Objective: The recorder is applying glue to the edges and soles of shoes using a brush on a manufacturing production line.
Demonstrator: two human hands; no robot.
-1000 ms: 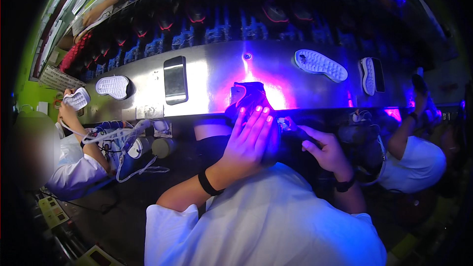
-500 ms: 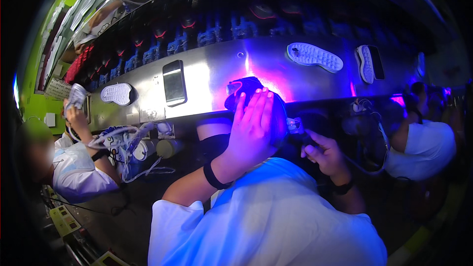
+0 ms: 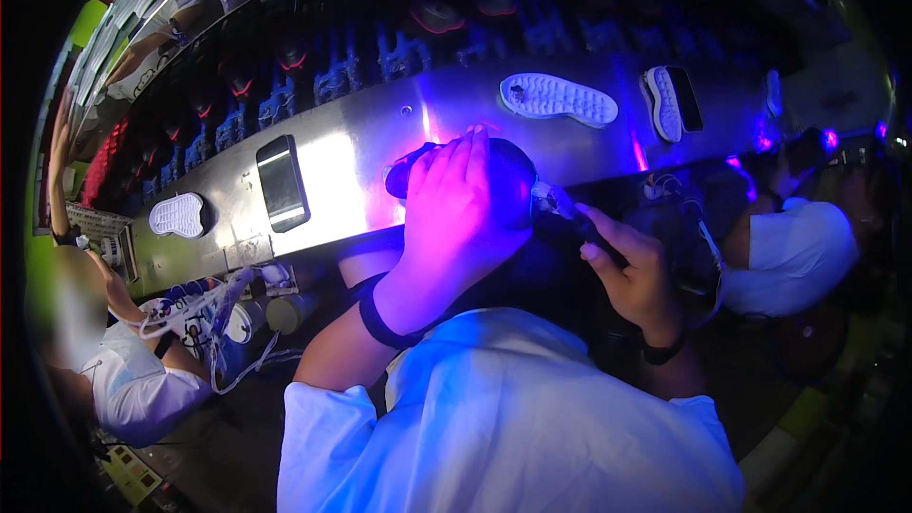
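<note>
A dark shoe upper (image 3: 513, 180) rests above the near edge of the metal bench, under purple light. My left hand (image 3: 451, 185) lies over it, fingers together and bent round its top, hiding much of it. At its right end is a small translucent, pale piece (image 3: 551, 198). Close to this piece is my right hand (image 3: 632, 275), its forefinger stretched toward it, the thumb a little lower and the other fingers curled. The space between thumb and forefinger is dark, so whatever it grips is not clear.
On the metal bench (image 3: 366, 123) lie a phone (image 3: 282, 183), a pale shoe sole (image 3: 178, 216) at left, another sole (image 3: 559, 100) beyond my hands, and a third (image 3: 662, 104) beside a dark phone (image 3: 684, 100). Dark shoes on blue racks line the back. Co-workers sit on both sides.
The bench and its things have shifted leftward in the view. My left hand has slid with the shoe upper, covering its front more. The left co-worker's raised arm now reaches up.
</note>
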